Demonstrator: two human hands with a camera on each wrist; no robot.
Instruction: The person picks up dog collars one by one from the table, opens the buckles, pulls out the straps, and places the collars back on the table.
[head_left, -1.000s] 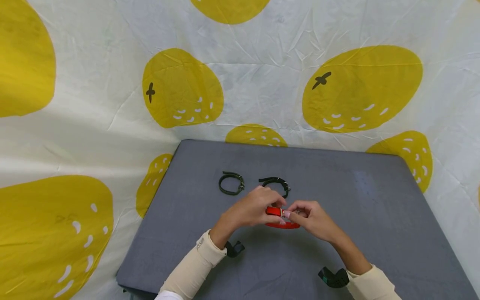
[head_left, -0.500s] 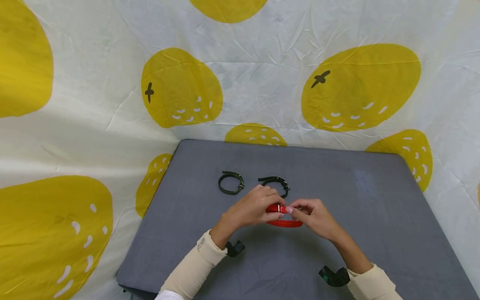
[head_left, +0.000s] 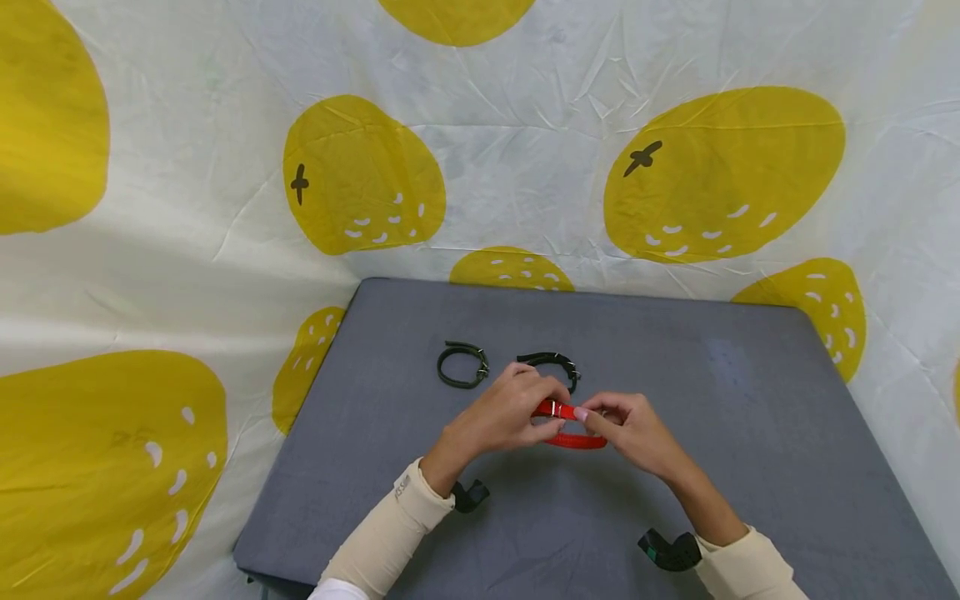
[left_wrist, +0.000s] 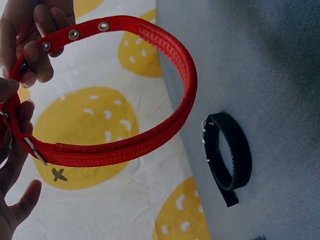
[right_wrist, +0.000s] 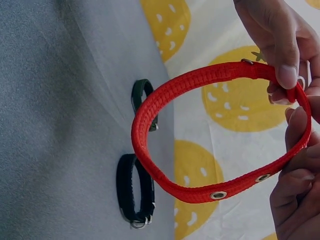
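A red collar (head_left: 577,442) with metal eyelets is held up over the table between both hands, bent in a loop. My left hand (head_left: 517,408) grips it at the buckle (left_wrist: 35,150), which shows silver in the left wrist view. With thumb and fingers, my right hand (head_left: 633,429) pinches the strap just right of the buckle, where a length of red strap passes through it. The eyelets (right_wrist: 218,195) lie along the stretch by the right hand's fingers. Fingers of both hands partly cover the buckle end.
Beyond the hands, a black collar (head_left: 551,358) lies on the grey table (head_left: 750,433), partly behind the left hand. Left of it lies a dark green collar (head_left: 462,387). A white cloth with yellow fruit prints (head_left: 517,183) hangs behind the table.
Both hands have risen slightly with the red collar. The buckle has shifted left, and more red strap shows between it and the right thumb. The two dark collars have stayed put.
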